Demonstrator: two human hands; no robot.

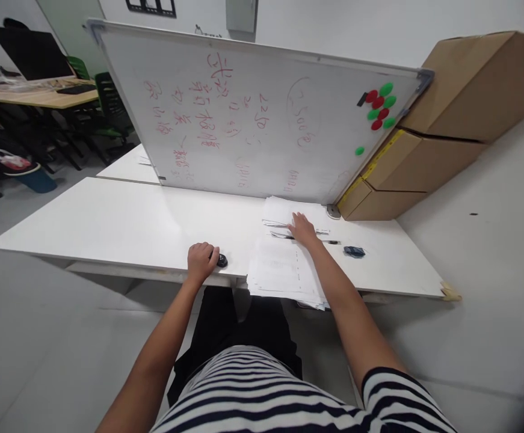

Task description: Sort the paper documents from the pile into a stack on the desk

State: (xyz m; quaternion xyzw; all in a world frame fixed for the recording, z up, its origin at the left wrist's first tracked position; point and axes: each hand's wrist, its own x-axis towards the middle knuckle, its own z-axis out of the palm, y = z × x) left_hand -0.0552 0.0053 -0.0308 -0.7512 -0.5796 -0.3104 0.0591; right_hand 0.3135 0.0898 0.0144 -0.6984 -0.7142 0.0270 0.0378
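Left hand curled over black object at table edge; right hand flat on papers.

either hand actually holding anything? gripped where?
Left hand is curled over a small black object at the white table's edge; grip unclear. Right hand lies flat on white paper sheets, holding nothing.

Bright, even indoor light is filling the scene, falling from overhead and casting only faint, soft shadows under the left hand and right hand. Beyond the hands, the whiteboard is showing mild sheen, its red writing reading pale. Straight lines are bowing toward the edges, and the corners are darkening and softening slightly.
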